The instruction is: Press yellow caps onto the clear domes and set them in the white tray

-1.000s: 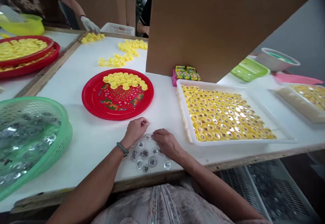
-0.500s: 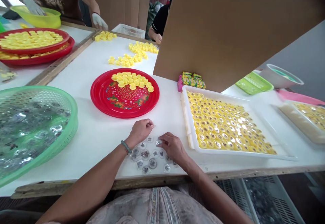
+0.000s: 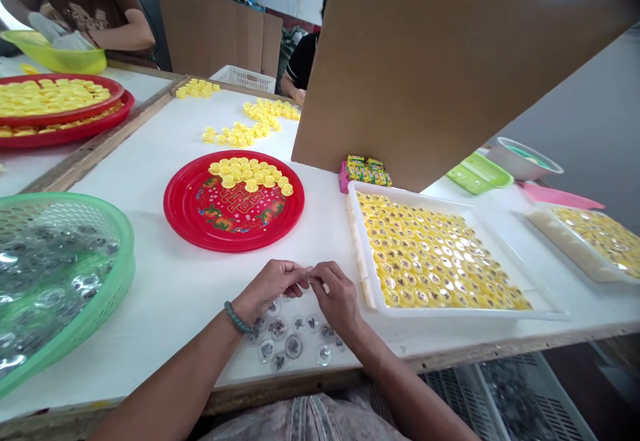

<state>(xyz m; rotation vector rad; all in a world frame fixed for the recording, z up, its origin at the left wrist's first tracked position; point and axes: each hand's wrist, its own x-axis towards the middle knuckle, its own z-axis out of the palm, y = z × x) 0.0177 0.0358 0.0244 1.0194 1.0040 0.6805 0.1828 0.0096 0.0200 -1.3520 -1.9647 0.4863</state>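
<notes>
My left hand [image 3: 281,280], with a green bead bracelet [image 3: 237,318] at the wrist, is closed in a pinch. My right hand [image 3: 336,294] pinches too, its fingertips meeting the left's. What lies between the fingertips is tiny and mostly hidden; the right seems to hold a clear round disc. Several clear plastic discs with dark printed pictures [image 3: 294,346] lie on the white table just below my hands. Beyond them rests a red plate [image 3: 180,211] with yellow cup-shaped pieces [image 3: 247,173] along its far side.
A green basket [image 3: 127,254] of clear discs stands left. At right, a white tray [image 3: 356,248] holds rows of yellow pieces with picture faces. A cardboard sheet [image 3: 425,61] rises behind small colourful boxes [image 3: 369,171]. A gloved co-worker [image 3: 105,18] works by a yellow basin [image 3: 75,58].
My hands have come together, fingertip to fingertip. The disc under my right fingers has left the table. The view has shifted slightly; the co-worker's gloved hands are now both at the basin.
</notes>
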